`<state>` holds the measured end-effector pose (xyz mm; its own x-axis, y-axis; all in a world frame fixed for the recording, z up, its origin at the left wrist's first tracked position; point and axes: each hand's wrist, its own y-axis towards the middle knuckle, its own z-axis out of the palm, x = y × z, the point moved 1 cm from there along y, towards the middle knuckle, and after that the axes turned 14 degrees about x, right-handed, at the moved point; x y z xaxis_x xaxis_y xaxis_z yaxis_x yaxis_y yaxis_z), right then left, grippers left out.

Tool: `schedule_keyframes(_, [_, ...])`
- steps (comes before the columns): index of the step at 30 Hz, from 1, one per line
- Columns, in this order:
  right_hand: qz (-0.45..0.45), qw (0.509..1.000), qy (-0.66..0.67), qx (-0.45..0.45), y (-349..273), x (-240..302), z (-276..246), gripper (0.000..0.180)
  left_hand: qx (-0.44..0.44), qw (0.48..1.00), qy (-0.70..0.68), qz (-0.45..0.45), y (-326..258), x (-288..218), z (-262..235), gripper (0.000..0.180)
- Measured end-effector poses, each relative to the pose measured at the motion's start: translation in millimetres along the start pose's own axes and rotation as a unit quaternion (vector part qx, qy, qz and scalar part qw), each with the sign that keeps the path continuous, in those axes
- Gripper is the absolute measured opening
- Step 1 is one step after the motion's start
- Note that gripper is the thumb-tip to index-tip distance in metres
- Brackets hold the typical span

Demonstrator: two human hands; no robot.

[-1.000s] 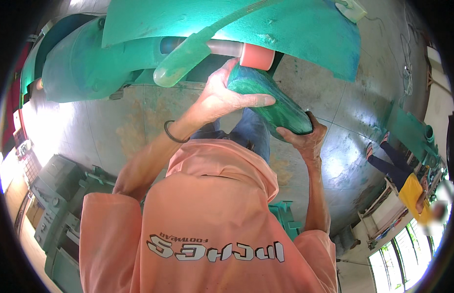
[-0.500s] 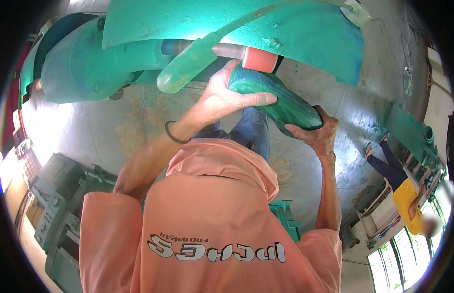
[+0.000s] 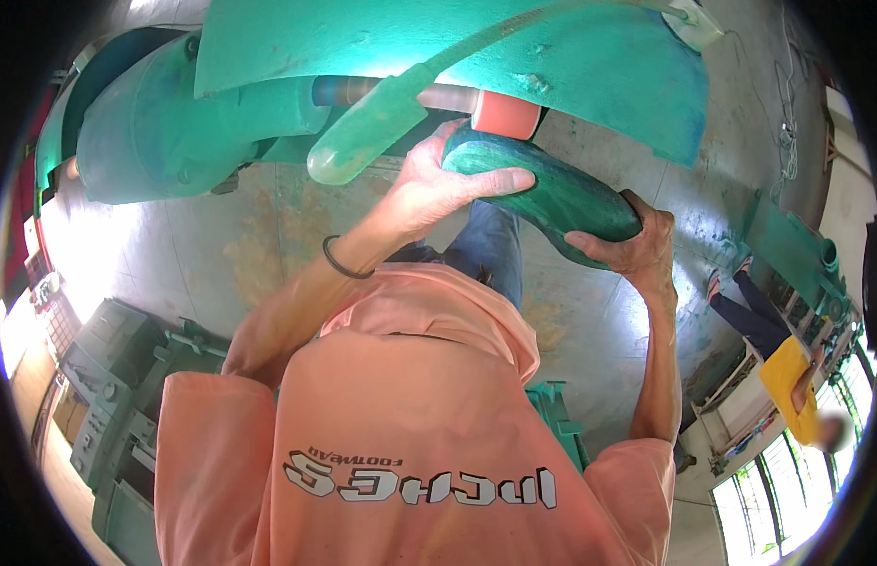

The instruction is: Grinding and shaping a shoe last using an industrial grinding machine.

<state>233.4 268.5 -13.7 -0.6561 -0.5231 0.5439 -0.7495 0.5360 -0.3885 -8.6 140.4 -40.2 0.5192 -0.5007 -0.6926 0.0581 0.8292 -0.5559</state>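
A green, foot-shaped block that looks like a shoe last point(image 3: 550, 193) is held between my two hands, its surface streaked lighter and darker. My left hand point(image 3: 438, 184) grips the broader left end, thumb across the near side. Around the narrower right end wraps my right hand point(image 3: 641, 247), thumb on its lower side. The upper left part of the last meets the pink roller point(image 3: 505, 115) on the machine's shaft; whether it presses or only nears it is hard to see. Fingers behind the last are hidden.
A green machine hood point(image 3: 551, 57) overhangs the roller, with a motor housing point(image 3: 141, 132) to its left. A translucent green lamp tube point(image 3: 367, 132) hangs close above my left hand. Grey machinery point(image 3: 127, 377) stands at left. Another person point(image 3: 787, 382) in yellow is far right.
My right hand has swung outward to the right with its end of the shoe last. The last turns slightly at the roller; my left hand stays nearly in place.
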Motion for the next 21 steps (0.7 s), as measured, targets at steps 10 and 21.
schedule_keyframes(10, [-0.036, 0.993, -0.111, -0.025, 2.7, 13.8, 2.2, 0.068, 0.011, 0.999, -0.052, 0.013, -11.8, -1.4, -7.7, 0.079])
schedule_keyframes(21, [-0.011, 0.999, -0.049, 0.021, 8.2, 36.3, -11.5, 0.063, 0.005, 0.998, -0.048, 0.046, -15.6, 6.5, -19.1, 0.085])
